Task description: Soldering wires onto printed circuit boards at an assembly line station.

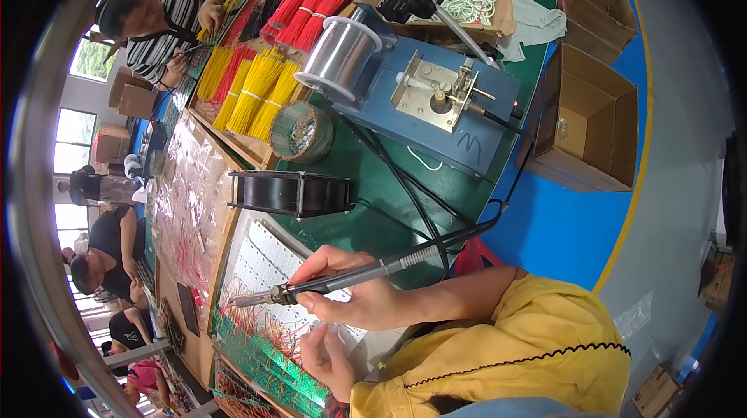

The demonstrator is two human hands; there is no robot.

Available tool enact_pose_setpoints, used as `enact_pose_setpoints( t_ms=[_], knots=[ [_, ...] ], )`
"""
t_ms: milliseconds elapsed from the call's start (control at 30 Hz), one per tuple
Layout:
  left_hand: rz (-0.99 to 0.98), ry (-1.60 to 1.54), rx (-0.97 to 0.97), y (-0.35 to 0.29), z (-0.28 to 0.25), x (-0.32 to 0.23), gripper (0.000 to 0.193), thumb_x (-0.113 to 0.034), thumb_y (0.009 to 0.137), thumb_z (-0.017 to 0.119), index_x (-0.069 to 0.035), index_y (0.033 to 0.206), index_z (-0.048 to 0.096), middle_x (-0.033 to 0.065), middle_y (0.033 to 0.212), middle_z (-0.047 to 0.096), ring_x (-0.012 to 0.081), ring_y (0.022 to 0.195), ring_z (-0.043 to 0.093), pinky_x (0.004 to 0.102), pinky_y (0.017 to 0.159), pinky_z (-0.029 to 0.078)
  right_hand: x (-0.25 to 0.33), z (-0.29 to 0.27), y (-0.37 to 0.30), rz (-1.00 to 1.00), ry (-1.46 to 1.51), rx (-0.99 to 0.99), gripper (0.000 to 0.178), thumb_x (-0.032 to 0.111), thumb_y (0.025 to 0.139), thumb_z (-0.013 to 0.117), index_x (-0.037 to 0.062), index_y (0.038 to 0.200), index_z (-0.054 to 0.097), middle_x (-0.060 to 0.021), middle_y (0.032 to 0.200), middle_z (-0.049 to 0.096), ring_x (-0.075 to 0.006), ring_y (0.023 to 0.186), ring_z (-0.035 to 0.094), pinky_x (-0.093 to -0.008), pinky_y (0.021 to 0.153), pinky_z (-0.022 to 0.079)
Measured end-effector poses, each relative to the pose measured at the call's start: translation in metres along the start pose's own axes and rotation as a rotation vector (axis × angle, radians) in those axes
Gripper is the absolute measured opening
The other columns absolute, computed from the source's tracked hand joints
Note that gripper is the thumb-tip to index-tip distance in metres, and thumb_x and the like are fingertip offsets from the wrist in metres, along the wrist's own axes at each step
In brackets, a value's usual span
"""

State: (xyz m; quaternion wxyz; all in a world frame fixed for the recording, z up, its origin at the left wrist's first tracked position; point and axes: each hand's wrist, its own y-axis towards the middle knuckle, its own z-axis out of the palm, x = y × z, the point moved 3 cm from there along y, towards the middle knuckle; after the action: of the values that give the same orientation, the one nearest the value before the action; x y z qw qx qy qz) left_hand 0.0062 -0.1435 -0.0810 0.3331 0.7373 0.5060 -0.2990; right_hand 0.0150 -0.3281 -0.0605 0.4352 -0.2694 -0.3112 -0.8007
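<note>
My right hand (350, 293) grips a soldering iron (334, 278) with a dark handle and a metal front end, fingers wrapped round it. The iron's tip points left, over the upper end of a bundle of thin red and orange wires (268, 332). These wires stand out from green circuit boards (292, 375) laid side by side. Close to the boards' right side is my left hand (331, 363), its fingers curled together near the wires; whatever they pinch is too small to make out. A white sheet with rows of small marks (268, 262) lies beneath the iron.
A blue solder feeder (436, 99) carries a solder wire spool (340, 59); its black cable runs to the iron. Nearby are a black fan (292, 194), a round tub (302, 132), yellow wire bundles (261, 91), red wire bundles (311, 10) and a cardboard box (587, 118). Co-workers sit along the left.
</note>
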Motion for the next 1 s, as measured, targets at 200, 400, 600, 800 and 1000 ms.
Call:
enact_pose_setpoints(
  t_ms=[200, 400, 600, 800, 1000],
  knots=[
    [0.08, 0.079, 0.037, -0.003, 0.002, -0.003, 0.009, -0.002, 0.078, 0.054, 0.002, 0.086, 0.058, 0.01, 0.076, 0.051, 0.0212, 0.071, 0.049, 0.0297, 0.067, 0.038, 0.005, -0.001, 0.0, 0.004, 0.025, 0.006, 0.021, 0.003, 0.08, 0.059, -0.0037, 0.098, 0.05, -0.0053, 0.078, 0.06, -0.007, 0.071, 0.057, -0.0202, 0.063, 0.047],
    [0.023, 0.082, -0.018, -0.005, 0.004, 0.007, 0.008, -0.002, 0.077, 0.055, 0.001, 0.084, 0.058, 0.0099, 0.075, 0.05, 0.0216, 0.07, 0.048, 0.0305, 0.064, 0.037, 0.003, -0.004, 0.0, 0.033, 0.038, 0.0, 0.021, 0.002, 0.078, 0.06, -0.0033, 0.097, 0.051, -0.0058, 0.08, 0.06, -0.0074, 0.073, 0.058, -0.0204, 0.064, 0.047],
    [0.042, 0.079, -0.029, -0.004, 0.007, 0.005, 0.007, -0.002, 0.077, 0.054, 0.0, 0.084, 0.058, 0.0093, 0.074, 0.049, 0.0207, 0.068, 0.046, 0.0295, 0.062, 0.036, 0.003, -0.003, -0.001, 0.054, 0.027, 0.006, 0.021, 0.001, 0.077, 0.06, -0.0034, 0.096, 0.051, -0.0068, 0.082, 0.061, -0.0083, 0.075, 0.059, -0.0207, 0.067, 0.048],
    [0.062, 0.083, -0.038, -0.004, 0.007, 0.004, 0.008, -0.001, 0.077, 0.054, -0.001, 0.084, 0.058, 0.009, 0.074, 0.049, 0.0201, 0.068, 0.046, 0.029, 0.061, 0.036, 0.001, -0.003, -0.001, 0.054, 0.011, 0.019, 0.021, 0.001, 0.078, 0.06, -0.0037, 0.096, 0.05, -0.0074, 0.083, 0.061, -0.0086, 0.076, 0.059, -0.0211, 0.067, 0.048],
    [0.06, 0.106, -0.028, -0.006, 0.006, 0.002, 0.009, 0.001, 0.076, 0.054, -0.001, 0.085, 0.058, 0.0094, 0.075, 0.05, 0.0205, 0.069, 0.047, 0.029, 0.062, 0.037, -0.001, -0.001, -0.004, 0.032, 0.037, 0.022, 0.022, 0.002, 0.079, 0.06, -0.0044, 0.097, 0.05, -0.007, 0.081, 0.061, -0.0081, 0.074, 0.059, -0.0208, 0.065, 0.047]
  ],
)
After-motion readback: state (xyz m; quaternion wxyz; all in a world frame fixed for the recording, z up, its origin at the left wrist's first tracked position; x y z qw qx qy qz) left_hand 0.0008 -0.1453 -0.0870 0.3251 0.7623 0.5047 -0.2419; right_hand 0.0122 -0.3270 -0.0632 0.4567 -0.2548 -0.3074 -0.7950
